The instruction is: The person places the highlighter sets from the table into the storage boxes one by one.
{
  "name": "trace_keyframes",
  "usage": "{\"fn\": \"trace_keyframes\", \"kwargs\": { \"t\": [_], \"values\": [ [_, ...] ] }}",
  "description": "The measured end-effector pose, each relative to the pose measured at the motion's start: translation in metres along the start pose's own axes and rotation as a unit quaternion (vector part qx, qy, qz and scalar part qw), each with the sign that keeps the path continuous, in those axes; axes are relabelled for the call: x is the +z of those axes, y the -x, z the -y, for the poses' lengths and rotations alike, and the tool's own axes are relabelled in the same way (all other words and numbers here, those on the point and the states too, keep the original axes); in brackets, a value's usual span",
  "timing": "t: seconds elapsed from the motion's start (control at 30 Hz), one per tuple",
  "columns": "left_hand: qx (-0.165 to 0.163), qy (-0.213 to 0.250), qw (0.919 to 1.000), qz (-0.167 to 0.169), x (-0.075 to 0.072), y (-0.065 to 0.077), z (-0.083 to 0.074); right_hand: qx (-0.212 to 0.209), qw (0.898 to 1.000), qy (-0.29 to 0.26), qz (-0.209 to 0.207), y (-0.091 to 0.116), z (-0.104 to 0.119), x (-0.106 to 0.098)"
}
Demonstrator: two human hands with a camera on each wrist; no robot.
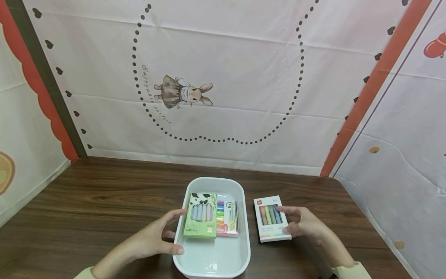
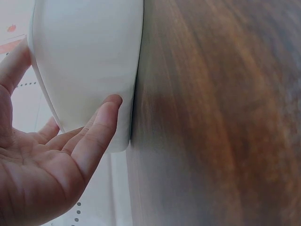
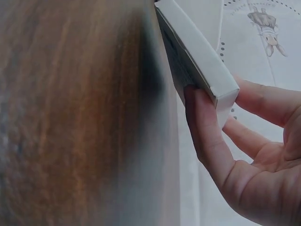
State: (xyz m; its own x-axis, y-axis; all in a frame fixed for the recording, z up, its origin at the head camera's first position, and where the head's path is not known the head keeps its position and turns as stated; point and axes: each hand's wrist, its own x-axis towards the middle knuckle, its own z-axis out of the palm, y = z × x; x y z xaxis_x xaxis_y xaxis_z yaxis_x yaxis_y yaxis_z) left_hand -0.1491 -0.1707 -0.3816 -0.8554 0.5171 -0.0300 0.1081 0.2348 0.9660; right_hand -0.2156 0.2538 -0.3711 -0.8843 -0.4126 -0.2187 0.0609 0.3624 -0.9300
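Observation:
A white plastic tray (image 1: 230, 254) stands on the table in the head view. Inside it lie a green panda box (image 1: 199, 231) with pale sticks showing through its window, and a clear-fronted pack of rainbow-coloured pens or sticks (image 1: 230, 219), partly covered by that box. My left hand (image 1: 153, 236) touches the tray's left side, thumb and forefinger at the rim; the left wrist view shows fingers (image 2: 107, 115) resting along the outer wall. Right of the tray, my right hand (image 1: 306, 224) grips a white windowed box of coloured sticks (image 1: 270, 232), thumb on its face, fingers (image 3: 211, 122) against its underside, the box tilted.
The brown wooden table (image 1: 122, 193) runs back to a white printed cloth (image 1: 244, 77) with a rabbit figure (image 1: 179, 93). More printed cloth (image 1: 400, 147) hangs along both sides. Dark wood shows between the tray and the white box.

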Motion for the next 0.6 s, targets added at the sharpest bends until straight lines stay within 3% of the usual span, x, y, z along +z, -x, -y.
{"fn": "trace_keyframes", "kwargs": {
  "t": [0.6],
  "values": [
    [-0.001,0.000,1.0000,0.003,0.000,0.000,-0.001,-0.017,0.999,-0.023,-0.015,0.002,0.014,0.002]
  ]
}}
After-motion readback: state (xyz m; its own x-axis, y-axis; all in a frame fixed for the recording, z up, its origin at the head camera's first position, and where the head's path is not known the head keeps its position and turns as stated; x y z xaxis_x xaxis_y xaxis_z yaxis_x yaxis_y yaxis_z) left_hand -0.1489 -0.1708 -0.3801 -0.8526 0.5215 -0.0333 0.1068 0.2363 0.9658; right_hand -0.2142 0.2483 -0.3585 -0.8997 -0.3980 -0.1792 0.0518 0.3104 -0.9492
